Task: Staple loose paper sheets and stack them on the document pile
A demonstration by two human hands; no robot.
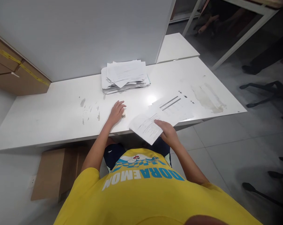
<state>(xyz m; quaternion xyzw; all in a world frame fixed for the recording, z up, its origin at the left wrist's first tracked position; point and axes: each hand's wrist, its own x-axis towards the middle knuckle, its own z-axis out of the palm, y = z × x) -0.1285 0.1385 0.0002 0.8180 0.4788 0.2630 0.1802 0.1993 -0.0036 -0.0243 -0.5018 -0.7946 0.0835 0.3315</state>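
Note:
My left hand [116, 112] lies on the white table with its fingers stretched forward. Beside its thumb side, close to or touching it, is a small pale object [123, 115] with a dark mark; its kind is too small to make out. My right hand [167, 132] pinches a printed paper sheet [146, 126] at its right side, thumb on top, and the sheet's near corner hangs over the table edge. Just beyond it, more printed paper [173, 107] with two dark bars lies on the table, partly covered by the held sheet.
A thick, uneven stack of papers [126, 76] stands against the grey partition [85, 34]. Stains mark the white table [62, 106]. A cardboard box [17, 68] sits at the left end, another box [49, 175] below. Chair legs [263, 90] and a person's arm [208, 25] show at right.

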